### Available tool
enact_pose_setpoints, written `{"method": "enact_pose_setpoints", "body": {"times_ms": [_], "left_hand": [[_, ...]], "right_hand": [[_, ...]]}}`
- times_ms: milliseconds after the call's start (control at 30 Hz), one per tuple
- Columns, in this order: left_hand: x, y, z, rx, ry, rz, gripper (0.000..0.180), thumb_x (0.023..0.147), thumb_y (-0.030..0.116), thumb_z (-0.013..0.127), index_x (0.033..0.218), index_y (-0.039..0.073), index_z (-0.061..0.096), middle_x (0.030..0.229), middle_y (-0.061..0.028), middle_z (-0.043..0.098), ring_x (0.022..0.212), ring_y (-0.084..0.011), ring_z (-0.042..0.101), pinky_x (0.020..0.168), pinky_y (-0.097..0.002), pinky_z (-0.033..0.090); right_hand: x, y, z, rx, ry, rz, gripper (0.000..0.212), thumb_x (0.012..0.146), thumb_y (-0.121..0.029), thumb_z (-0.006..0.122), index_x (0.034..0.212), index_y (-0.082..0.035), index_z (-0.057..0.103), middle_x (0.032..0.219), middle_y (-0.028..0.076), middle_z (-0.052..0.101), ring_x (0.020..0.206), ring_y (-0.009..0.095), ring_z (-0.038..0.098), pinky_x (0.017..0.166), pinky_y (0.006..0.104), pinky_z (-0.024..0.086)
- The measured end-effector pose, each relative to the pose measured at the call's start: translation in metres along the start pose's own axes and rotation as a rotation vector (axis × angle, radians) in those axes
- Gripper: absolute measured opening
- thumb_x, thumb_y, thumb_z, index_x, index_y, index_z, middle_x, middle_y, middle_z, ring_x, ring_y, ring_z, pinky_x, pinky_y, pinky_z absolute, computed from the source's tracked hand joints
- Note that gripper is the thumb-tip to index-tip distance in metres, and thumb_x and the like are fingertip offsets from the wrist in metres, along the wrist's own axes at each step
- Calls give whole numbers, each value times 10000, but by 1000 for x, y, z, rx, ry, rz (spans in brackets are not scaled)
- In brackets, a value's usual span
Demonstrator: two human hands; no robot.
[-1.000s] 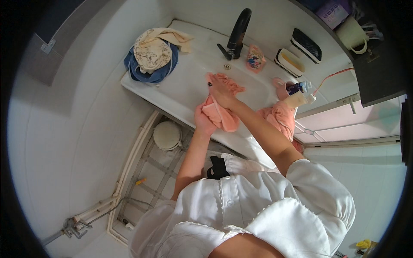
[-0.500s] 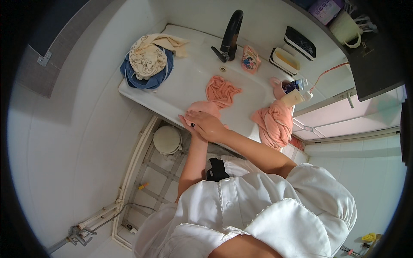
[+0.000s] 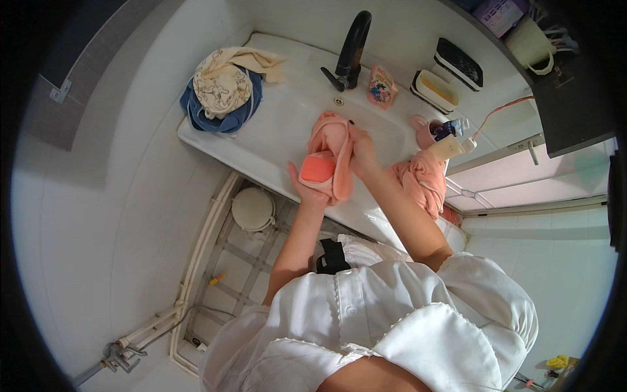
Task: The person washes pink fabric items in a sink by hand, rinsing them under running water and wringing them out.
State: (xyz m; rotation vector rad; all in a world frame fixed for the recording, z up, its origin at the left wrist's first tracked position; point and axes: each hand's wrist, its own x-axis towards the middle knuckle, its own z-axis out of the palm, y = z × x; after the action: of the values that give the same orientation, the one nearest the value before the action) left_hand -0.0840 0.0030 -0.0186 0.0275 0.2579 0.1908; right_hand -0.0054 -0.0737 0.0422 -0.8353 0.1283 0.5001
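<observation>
Over the near edge of the white sink, a wet-looking pink cloth (image 3: 341, 171) is held up between my two hands. My left hand (image 3: 311, 189) is closed on its lower left part, palm under it and thumb at the side. My right hand (image 3: 362, 151) grips the cloth's right edge, its fingers partly hidden behind the fabric. On the cloth by my left hand shows a bright coral patch (image 3: 318, 168) with rounded corners; I cannot tell whether it is a separate block or a lit fold.
A black faucet (image 3: 353, 55) stands at the sink's back. Cream and blue clothes (image 3: 225, 91) lie at the left, another pink garment (image 3: 421, 179) on the right rim. Nearby are a small pink packet (image 3: 381, 88), soap dishes (image 3: 435, 90) and a pink cup (image 3: 424, 134).
My hands, pressed together at the near rim before, have parted. The pink cloth is lifted and spread between them, my right hand has moved up and right, and the coral patch is now visible.
</observation>
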Motion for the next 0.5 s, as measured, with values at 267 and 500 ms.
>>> {"method": "enact_pose_setpoints", "body": {"times_ms": [267, 500], "left_hand": [[7, 6, -7, 39, 134, 44, 693, 816, 556, 229, 1159, -20, 401, 1207, -179, 418, 1124, -321, 393, 944, -439, 313], [4, 27, -11, 63, -63, -52, 660, 811, 562, 269, 1206, 49, 399, 1169, -127, 457, 1083, -277, 418, 944, -382, 311]], "right_hand": [[-25, -4, 3, -790, -591, -264, 271, 846, -158, 392, 1030, 6, 506, 974, 113, 544, 825, 229, 535, 769, 327, 422], [-56, 1, 0, -1358, -711, -274, 452, 772, -238, 472, 1148, 11, 445, 1130, 206, 478, 1080, 321, 428, 925, 376, 296]]}}
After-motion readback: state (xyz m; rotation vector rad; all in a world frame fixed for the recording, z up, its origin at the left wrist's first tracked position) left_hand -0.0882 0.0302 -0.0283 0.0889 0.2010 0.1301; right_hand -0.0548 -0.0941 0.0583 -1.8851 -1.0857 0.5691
